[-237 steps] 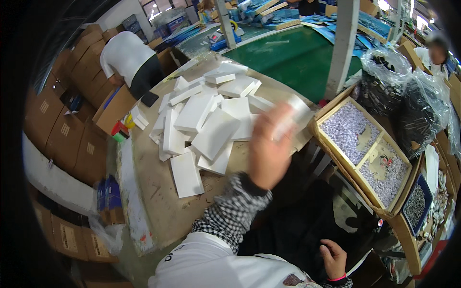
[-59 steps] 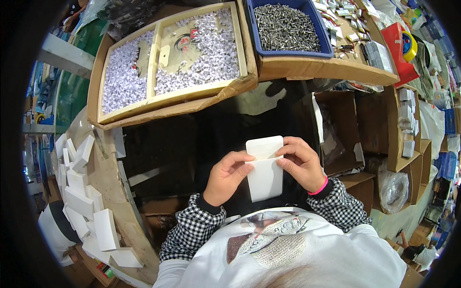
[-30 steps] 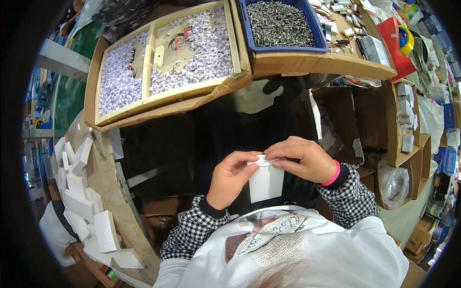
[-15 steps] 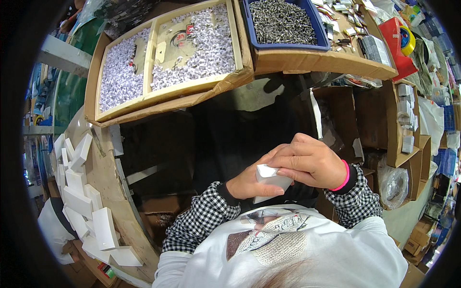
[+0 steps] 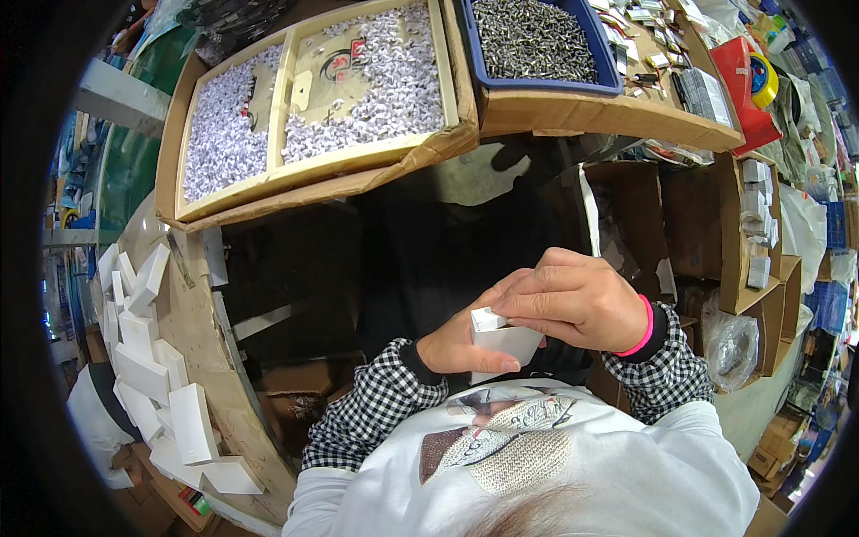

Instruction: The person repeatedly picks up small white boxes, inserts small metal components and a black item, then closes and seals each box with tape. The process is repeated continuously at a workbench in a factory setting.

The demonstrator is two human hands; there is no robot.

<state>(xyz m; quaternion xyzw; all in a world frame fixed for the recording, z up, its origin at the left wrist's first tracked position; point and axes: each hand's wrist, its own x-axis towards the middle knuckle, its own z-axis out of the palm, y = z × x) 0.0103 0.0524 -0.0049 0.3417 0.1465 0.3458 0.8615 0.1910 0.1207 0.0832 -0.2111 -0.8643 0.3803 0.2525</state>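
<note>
A small white carton [image 5: 503, 343] is held upright in front of my chest. My left hand [image 5: 461, 345] wraps round it from the left, with the thumb across its near side. From above and the right, the fingers of my right hand [image 5: 573, 300] press on the carton's top end, where a flap shows at the corner. Whether anything lies inside the carton cannot be seen. A pink band circles my right wrist.
White boxes [image 5: 143, 371] lie heaped on the wooden table at the left. Ahead stand a divided wooden tray [image 5: 279, 107] of small white pieces and a blue bin [image 5: 548, 88] of small metal parts. Cardboard boxes [image 5: 689, 215] and yellow tape [image 5: 763, 80] are at the right.
The carton has turned slightly, so its top edge and near side show more. Both hands keep their hold, with the left thumb shifted a little left. The view has moved slightly.
</note>
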